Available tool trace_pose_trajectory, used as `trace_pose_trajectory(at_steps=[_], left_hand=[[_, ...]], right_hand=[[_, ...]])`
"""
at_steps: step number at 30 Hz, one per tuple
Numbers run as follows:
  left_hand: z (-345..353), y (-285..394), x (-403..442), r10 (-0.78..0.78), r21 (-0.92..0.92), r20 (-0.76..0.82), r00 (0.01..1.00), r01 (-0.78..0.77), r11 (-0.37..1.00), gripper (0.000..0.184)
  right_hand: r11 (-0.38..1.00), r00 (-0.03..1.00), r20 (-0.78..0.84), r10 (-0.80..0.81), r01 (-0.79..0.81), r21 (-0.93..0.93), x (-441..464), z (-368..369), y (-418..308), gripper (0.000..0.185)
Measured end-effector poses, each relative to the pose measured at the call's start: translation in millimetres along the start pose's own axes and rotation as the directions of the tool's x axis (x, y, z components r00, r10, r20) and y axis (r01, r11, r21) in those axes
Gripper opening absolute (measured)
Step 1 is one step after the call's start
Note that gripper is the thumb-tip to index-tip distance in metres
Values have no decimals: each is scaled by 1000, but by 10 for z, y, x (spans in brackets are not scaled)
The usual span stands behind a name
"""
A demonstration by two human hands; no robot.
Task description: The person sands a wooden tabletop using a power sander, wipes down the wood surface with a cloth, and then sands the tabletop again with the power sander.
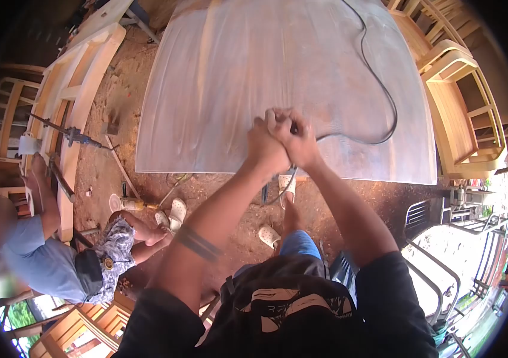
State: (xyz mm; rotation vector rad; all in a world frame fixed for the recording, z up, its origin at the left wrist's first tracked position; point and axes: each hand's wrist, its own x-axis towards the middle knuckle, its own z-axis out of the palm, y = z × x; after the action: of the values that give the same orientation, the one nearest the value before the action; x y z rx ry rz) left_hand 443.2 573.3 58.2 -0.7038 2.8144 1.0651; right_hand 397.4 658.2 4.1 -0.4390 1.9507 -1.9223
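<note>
My left hand (268,145) and my right hand (297,138) are closed close together, fingers overlapping, over the near part of a large wooden panel (206,89). Between them they grip a dark corded tool (294,127), mostly hidden by the fingers, so I cannot make out its exact kind. A black cord (392,101) runs from the hands across the panel to its far edge. Another stretch of cord hangs below the hands, over the near edge. Pale, streaky dust covers the panel's surface.
At left, a seated person (57,256) reaches toward a wooden frame (69,107) with a long bar clamp (69,134) on it. Wooden furniture frames (463,113) line the right side. A metal rack (439,268) stands at lower right. A jar (128,203) lies on the dirt floor.
</note>
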Motion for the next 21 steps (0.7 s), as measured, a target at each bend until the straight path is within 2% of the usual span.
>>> trace_pose_trajectory(at_steps=[1, 3, 5, 7, 10, 13, 14, 17, 18, 21], left_hand=[[0, 54, -90, -110, -177, 49, 993, 117, 977, 34], [244, -148, -148, 106, -13, -25, 994, -107, 994, 30], [327, -164, -75, 264, 176, -34, 964, -254, 951, 33], [271, -78, 10, 337, 378, 19, 941, -318, 870, 53], [206, 37, 395, 379, 382, -58, 924, -330, 863, 27], [107, 146, 989, 355, 356, -20, 935, -325, 876, 34], [95, 192, 1228, 303, 395, 1, 953, -279, 875, 38], [39, 247, 1926, 326, 386, -60, 943, -280, 879, 37], [-22, 314, 2178, 268, 368, -10, 963, -246, 897, 40], [-35, 334, 2969, 318, 490, -76, 945, -243, 837, 47]], right_hand=[[1000, 1000, -6, 3, -3, 8, -109, -22, -17, 52], [1000, 1000, -9, 22, -22, -7, -298, -72, -92, 47], [1000, 1000, -28, 13, -13, -4, -234, -144, -105, 47], [1000, 998, -57, -13, 15, 27, -106, -172, -49, 52], [999, 999, -40, -26, 27, 28, 329, -245, -76, 50], [1000, 1000, -18, 25, -25, 15, 959, -317, -112, 50], [1000, 1000, -28, 7, -7, -2, 1209, -337, -77, 50], [998, 999, -17, -45, 45, 46, 1959, -388, -37, 50], [999, 999, -34, -36, 37, 29, 2200, -406, -67, 50], [998, 999, -22, -44, 44, 41, 2971, -475, -39, 50]])
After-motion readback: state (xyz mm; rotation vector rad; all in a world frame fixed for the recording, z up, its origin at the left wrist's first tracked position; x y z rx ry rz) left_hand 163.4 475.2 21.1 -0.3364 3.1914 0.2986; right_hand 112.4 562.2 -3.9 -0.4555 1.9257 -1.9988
